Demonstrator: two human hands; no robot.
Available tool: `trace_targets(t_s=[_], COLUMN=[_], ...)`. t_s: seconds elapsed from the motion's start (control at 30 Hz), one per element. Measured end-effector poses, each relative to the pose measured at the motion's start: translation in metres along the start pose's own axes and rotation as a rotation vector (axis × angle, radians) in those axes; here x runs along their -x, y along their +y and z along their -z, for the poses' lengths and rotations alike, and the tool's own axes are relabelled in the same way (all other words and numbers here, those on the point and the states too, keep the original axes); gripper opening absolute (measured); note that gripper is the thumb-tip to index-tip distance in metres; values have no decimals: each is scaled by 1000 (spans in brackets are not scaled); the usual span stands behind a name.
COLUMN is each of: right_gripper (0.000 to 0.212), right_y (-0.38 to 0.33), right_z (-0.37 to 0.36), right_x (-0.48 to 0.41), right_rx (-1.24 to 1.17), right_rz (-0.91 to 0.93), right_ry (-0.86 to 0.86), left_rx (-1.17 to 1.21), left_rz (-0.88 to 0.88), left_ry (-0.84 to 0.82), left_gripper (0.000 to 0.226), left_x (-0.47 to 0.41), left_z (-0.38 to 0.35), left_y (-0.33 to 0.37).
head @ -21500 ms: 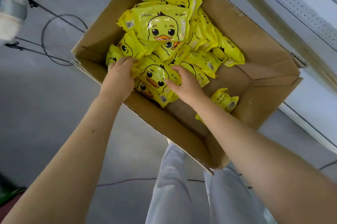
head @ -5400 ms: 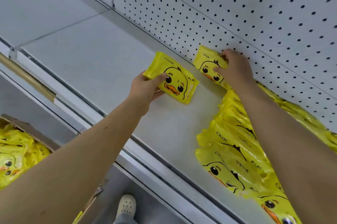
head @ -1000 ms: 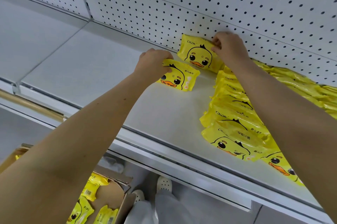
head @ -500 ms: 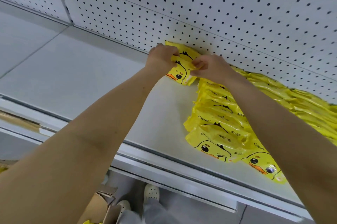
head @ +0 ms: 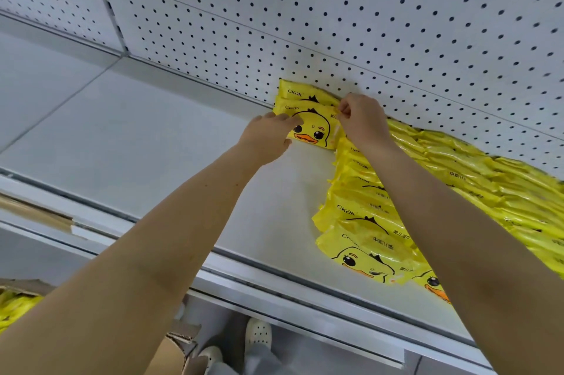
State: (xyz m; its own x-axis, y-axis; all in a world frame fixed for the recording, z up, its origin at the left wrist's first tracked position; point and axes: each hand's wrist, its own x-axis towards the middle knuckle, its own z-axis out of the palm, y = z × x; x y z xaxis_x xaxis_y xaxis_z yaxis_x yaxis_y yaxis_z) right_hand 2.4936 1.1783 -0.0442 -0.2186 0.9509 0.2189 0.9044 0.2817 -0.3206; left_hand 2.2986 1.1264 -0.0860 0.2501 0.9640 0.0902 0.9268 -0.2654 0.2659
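Two yellow duck-face packs stand at the back of the white shelf [head: 146, 142] against the pegboard. The front pack [head: 314, 130] leans on the rear pack [head: 300, 93]. My left hand [head: 268, 138] holds the front pack's left end, thumb across its face. My right hand [head: 361, 121] pinches the packs' right upper edge between thumb and fingers. To the right, a row of several overlapping yellow packs [head: 363, 222] runs from the back wall toward the shelf's front edge.
A white pegboard wall [head: 335, 14] backs the shelf. More yellow packs [head: 494, 188] lie at the right behind my right arm. A cardboard box [head: 174, 353] with yellow packs [head: 13, 307] sits on the floor below, beside my feet [head: 258, 333].
The pack my left hand brought in now stands in front of the one at the wall. My right hand moved to the packs' right edge. The camera view shifted closer.
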Motion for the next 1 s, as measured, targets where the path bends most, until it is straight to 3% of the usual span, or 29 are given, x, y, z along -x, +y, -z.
trace_targets(t_s=[0.13,0.37,0.77,1.0], right_gripper=[11,32,39,55], right_y=[-2,-7,-57,-81], right_z=[-1,10,40,52], right_x=[2,14,107,195], right_rx=[9,-9,-384,-419], right_rz=[-21,-17,-121,-132], right_ry=[-15,-45,232,62], left_rx=[-4,108,577,413], left_rz=[76,127,117,146], left_ry=[-109,-156,168,163], left_gripper=[65,62,50,55], left_x=[-4,4,72,165], left_z=[-2,1,52,62], left_y=[4,18,37,44])
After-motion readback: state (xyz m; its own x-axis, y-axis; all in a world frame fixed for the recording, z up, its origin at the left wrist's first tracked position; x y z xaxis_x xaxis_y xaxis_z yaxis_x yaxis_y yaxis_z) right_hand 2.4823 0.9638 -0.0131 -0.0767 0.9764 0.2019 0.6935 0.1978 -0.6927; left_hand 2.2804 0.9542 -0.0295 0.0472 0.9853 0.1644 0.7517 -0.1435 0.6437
